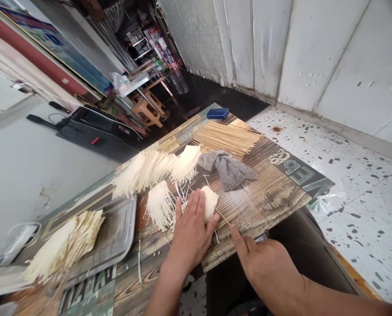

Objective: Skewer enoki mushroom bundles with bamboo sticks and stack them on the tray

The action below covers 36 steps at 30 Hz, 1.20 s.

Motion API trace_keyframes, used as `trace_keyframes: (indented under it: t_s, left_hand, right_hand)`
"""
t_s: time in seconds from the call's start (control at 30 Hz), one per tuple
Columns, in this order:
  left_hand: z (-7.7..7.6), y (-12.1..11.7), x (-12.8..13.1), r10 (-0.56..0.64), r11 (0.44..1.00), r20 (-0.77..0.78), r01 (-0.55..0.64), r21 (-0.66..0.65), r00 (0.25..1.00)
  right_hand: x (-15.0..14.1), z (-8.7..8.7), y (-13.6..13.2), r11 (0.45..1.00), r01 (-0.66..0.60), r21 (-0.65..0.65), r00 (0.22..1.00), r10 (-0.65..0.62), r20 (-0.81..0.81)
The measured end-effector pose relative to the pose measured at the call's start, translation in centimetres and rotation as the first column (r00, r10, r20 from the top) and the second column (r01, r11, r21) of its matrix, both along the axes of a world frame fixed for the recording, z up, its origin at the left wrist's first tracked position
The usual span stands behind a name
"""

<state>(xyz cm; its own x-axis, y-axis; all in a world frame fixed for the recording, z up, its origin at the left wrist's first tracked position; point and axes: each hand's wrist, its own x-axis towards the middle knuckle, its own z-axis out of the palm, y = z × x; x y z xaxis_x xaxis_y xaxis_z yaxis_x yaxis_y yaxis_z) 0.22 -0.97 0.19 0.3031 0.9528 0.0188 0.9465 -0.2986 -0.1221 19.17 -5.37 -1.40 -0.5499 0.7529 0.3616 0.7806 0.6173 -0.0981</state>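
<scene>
My left hand (192,224) lies flat with fingers stretched out, pressing on a small bunch of enoki mushrooms (210,201) near the table's front edge. Most of that bunch is hidden under the palm. My right hand (264,263) is closed around the near end of a thin bamboo skewer (224,216), whose other end meets the side of the bunch; the tip is hidden. Just left of my left hand is another enoki bunch (159,204). Behind it runs a row of fanned enoki bunches (146,169). A grey cloth (227,169) lies crumpled beyond my hands.
Several loose skewers (228,137) are piled at the far end of the wood-patterned table (264,193), by a blue box (217,113). On the left, a clear plastic tray (130,228) bears skewered enoki (67,245). Stools (146,112) stand farther back.
</scene>
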Motion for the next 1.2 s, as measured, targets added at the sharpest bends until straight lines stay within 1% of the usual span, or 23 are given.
trace_keyframes:
  t_s: [0.13, 0.33, 0.43, 0.5, 0.6, 0.7, 0.9, 1.03, 1.1, 1.13, 1.2]
  left_hand:
    - [-0.1, 0.0, 0.1, -0.002, 1.0, 0.006, 0.002, -0.005, 1.0]
    - [-1.0, -0.2, 0.7, 0.057, 0.997, 0.044, -0.059, 0.042, 0.997]
    - [-1.1, -0.2, 0.8, 0.046, 0.998, 0.041, -0.048, 0.046, 0.998]
    - [-1.0, -0.2, 0.9, 0.058, 0.997, 0.028, -0.06, 0.054, 0.998]
    - [-0.8, -0.3, 1.1, 0.091, 0.994, 0.01, -0.091, 0.065, 0.996]
    - [-0.8, -0.3, 1.2, 0.091, 0.994, 0.005, -0.092, 0.063, 0.996]
    - [-0.8, -0.2, 1.2, 0.069, 0.996, 0.019, -0.07, 0.053, 0.997]
    - [-1.0, -0.3, 1.2, 0.067, 0.996, 0.029, -0.069, 0.058, 0.997]
    - [-1.1, -0.2, 1.3, 0.076, 0.995, 0.031, -0.077, 0.06, 0.997]
    - [-1.2, -0.2, 1.3, 0.083, 0.995, 0.031, -0.084, 0.059, 0.996]
    - [-1.1, -0.1, 1.4, 0.099, 0.994, 0.034, -0.1, 0.048, 0.995]
  right_hand:
    - [-0.5, 0.0, 0.0, 0.999, 0.02, -0.049, 0.999, -0.019, 0.038]
    - [-0.7, 0.2, 0.2, 0.998, 0.01, -0.07, 0.999, -0.007, 0.043]
    - [0.0, 0.0, 0.4, 0.998, -0.002, -0.066, 1.0, 0.003, 0.018]
    - [0.8, -0.4, 0.5, 0.999, -0.011, -0.04, 1.0, 0.01, -0.024]
    - [2.2, -1.1, 0.3, 0.998, -0.068, -0.003, 0.993, 0.068, -0.101]
    - [3.0, -1.4, 0.1, 0.992, -0.127, -0.001, 0.988, 0.127, -0.089]
    - [2.1, -1.3, 0.3, 0.991, -0.121, 0.061, 0.99, 0.125, -0.059]
    - [0.9, -0.6, 1.2, 0.992, -0.109, 0.069, 0.994, 0.111, -0.017]
    - [0.1, 0.2, 1.8, 0.995, -0.095, 0.036, 0.995, 0.094, 0.021]
    - [-0.4, 0.6, 2.2, 0.997, -0.08, -0.007, 0.996, 0.08, 0.047]
    - [-1.1, 1.4, 2.9, 0.987, -0.03, -0.159, 0.995, 0.044, 0.087]
